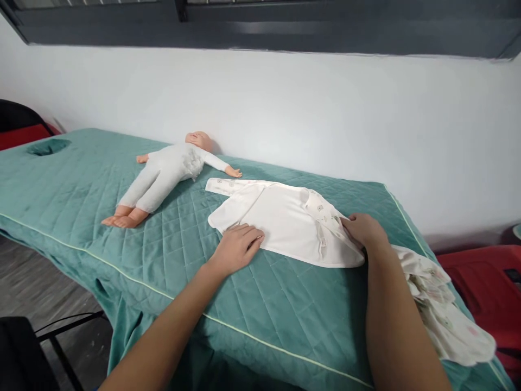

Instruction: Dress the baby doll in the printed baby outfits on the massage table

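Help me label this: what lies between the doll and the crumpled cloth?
In the head view: the shirt, with the left hand and right hand touching it, and the right forearm.

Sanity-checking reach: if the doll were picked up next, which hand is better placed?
Left, I'd say. The left hand is at the near edge of the shirt, closer to the doll. The right hand touches the shirt's opposite end, farther away.
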{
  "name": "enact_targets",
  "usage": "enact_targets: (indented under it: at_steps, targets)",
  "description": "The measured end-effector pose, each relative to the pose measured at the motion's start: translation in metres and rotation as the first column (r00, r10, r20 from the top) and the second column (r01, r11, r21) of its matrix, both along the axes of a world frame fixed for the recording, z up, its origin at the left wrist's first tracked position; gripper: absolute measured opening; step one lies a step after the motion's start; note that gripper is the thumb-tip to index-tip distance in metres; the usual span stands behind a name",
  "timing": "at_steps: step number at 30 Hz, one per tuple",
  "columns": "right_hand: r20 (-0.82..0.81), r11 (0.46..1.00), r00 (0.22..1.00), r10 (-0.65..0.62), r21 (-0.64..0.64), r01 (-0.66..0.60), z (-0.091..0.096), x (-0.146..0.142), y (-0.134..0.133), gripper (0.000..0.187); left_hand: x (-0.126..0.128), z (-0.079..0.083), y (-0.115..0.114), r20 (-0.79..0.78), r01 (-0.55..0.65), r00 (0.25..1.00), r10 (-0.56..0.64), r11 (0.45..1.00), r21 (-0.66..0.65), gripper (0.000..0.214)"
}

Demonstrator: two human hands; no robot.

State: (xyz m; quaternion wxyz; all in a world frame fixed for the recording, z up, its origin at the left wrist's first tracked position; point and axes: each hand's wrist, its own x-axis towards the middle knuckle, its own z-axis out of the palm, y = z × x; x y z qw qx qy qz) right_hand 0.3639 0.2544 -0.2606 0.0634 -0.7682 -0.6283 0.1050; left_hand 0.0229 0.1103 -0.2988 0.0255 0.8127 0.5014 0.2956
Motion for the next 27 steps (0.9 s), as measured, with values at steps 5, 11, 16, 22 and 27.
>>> enact_targets:
  at_steps: [5,11,16,22,27]
  targets:
    - [-0.012,0.940,0.978,-0.206,0.277,0.201,0.003,0.006,-0.002,0.026,-0.001,-0.001,0.001,0.035,-0.029,0.999,0.030,0.999,-0.032,0.023]
    - [-0.123,0.829,0.987,0.107,0.560,-0.020,-0.012,-0.019,-0.002,0.029,-0.002,-0.002,0.002,0.100,-0.059,0.993,0.066,0.995,-0.079,0.024]
    - [0.040,0.790,0.886,0.462,0.435,-0.432,-0.020,-0.069,-0.018,0.053,-0.002,-0.003,0.003,0.147,-0.082,0.984,0.099,0.989,-0.120,0.023]
    - [-0.020,0.884,0.947,0.319,0.366,-0.290,-0.013,-0.070,-0.019,0.025,-0.004,-0.004,0.004,0.163,-0.109,0.977,0.138,0.978,-0.176,0.025]
    - [-0.322,0.894,0.943,0.090,0.442,0.066,-0.009,-0.039,-0.004,0.025,-0.004,-0.004,0.004,0.188,-0.115,0.970,0.155,0.972,-0.206,0.026]
